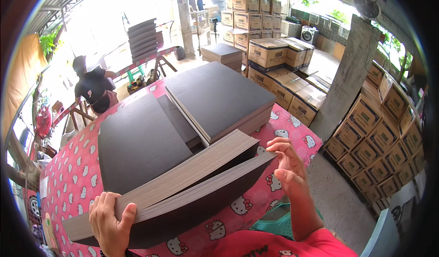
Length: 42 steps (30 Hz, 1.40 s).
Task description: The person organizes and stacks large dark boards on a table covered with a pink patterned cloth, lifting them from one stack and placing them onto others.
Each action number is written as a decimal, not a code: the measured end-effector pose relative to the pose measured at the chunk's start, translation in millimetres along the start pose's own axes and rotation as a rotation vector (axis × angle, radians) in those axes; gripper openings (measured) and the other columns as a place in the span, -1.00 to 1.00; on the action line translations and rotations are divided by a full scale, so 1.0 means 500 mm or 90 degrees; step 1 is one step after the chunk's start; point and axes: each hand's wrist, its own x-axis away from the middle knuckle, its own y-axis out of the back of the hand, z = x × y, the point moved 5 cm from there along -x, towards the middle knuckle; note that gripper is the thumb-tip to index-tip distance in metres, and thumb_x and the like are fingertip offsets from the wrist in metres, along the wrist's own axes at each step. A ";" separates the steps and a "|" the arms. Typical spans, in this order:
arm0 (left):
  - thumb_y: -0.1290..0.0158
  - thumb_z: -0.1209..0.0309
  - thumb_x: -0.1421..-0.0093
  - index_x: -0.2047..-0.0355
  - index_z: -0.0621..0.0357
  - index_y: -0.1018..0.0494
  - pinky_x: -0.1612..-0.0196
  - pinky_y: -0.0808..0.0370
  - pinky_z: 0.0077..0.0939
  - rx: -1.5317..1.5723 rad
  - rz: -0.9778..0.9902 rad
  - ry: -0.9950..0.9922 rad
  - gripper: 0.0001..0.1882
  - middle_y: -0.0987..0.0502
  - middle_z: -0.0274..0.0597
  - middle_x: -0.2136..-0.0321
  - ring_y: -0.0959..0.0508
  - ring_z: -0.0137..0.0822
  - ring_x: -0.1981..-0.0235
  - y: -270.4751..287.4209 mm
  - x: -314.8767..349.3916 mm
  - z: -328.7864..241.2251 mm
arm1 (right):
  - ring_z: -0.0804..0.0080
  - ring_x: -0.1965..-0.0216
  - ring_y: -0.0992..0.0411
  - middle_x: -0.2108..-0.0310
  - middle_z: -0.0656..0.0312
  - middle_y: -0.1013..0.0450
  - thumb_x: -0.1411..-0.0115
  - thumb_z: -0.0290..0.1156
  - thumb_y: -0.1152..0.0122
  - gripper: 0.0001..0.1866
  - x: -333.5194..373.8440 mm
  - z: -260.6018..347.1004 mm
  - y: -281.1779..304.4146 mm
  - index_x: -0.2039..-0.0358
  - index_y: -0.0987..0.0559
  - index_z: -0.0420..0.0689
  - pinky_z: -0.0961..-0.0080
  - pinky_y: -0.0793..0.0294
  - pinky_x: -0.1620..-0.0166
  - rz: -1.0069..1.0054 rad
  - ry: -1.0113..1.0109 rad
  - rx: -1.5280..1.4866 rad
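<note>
Clasping a thick black-covered stack (196, 169) near its left end with the left hand (109, 220) – tilted on edge over the pink tablecloth (68, 184). Touching its right corner with the raised right hand (290, 168) – fingers curled, thumb parted from them.

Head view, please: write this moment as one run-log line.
left hand: grips dark-covered sheet stack | right hand: at stack's right corner | stack: gap open at right | below: pink tablecloth

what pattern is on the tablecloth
The tablecloth is pink with white cat faces, seen in head view.
</note>
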 end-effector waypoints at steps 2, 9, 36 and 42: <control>0.09 -0.05 -0.05 0.38 0.30 -0.35 0.17 -0.26 -0.20 -0.001 -0.008 0.001 -0.46 -0.35 0.05 0.48 -0.37 0.05 0.31 0.000 0.001 0.002 | 0.49 0.02 -0.22 0.06 0.22 -0.22 0.03 -0.20 -0.22 -0.33 0.006 -0.010 -0.012 -0.05 -0.35 -0.33 0.54 -0.16 -0.04 0.004 -0.072 -0.168; 0.08 -0.02 -0.05 0.38 0.29 -0.35 0.16 -0.26 -0.19 -0.016 -0.008 0.001 -0.49 -0.34 0.06 0.47 -0.36 0.06 0.31 -0.006 0.000 0.015 | 0.51 0.09 -0.16 0.18 0.29 -0.17 0.07 -0.11 -0.24 -0.18 -0.009 -0.005 -0.027 -0.14 -0.28 -0.35 0.61 -0.10 -0.03 0.041 -0.065 -0.152; 0.09 -0.08 -0.05 0.37 0.30 -0.36 0.16 -0.26 -0.22 -0.010 0.001 0.005 -0.43 -0.38 0.04 0.44 -0.38 0.03 0.31 -0.002 0.003 0.008 | 0.42 0.00 -0.23 0.08 0.20 -0.24 0.09 -0.04 -0.24 -0.13 -0.015 -0.003 -0.037 -0.12 -0.26 -0.39 0.46 -0.12 -0.12 0.035 -0.117 -0.215; 0.09 -0.08 -0.05 0.37 0.30 -0.36 0.16 -0.27 -0.22 -0.008 -0.011 0.000 -0.43 -0.38 0.04 0.44 -0.38 0.03 0.31 0.001 0.005 0.004 | 0.42 -0.10 -0.15 0.04 0.20 -0.17 0.06 -0.19 -0.23 -0.19 -0.011 -0.002 -0.029 -0.16 -0.25 -0.36 0.51 -0.09 -0.14 0.081 -0.078 -0.223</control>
